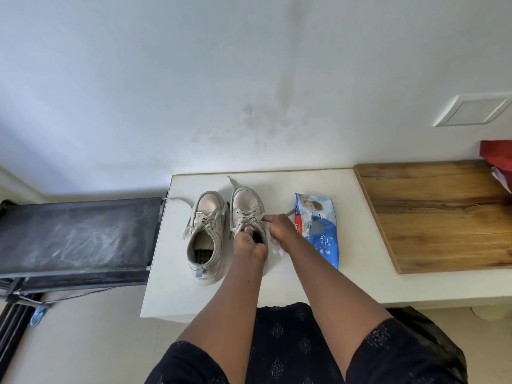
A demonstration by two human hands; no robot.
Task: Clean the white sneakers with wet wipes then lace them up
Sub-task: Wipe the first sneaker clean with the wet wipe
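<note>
On a white counter (pixel 177 286) flanked by a wooden board (pixel 443 217), one white sneaker (pixel 210 203) stands beside its pair (pixel 246 199), toes to the wall, with a blue wet-wipe pack (pixel 324 239) just to the right. The left hand (pixel 248 245) grips the collar of the sneaker nearer the pack; the right hand (pixel 279 227) pinches a lace (pixel 260 217) at the upper eyelets. Lacing appears underway, and even tension would serve best. Loose lace tails trail toward the back and left edges; open room lies in front.

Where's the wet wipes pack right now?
In the head view, the wet wipes pack lies on the table between the right sneaker and the wooden board.
</note>
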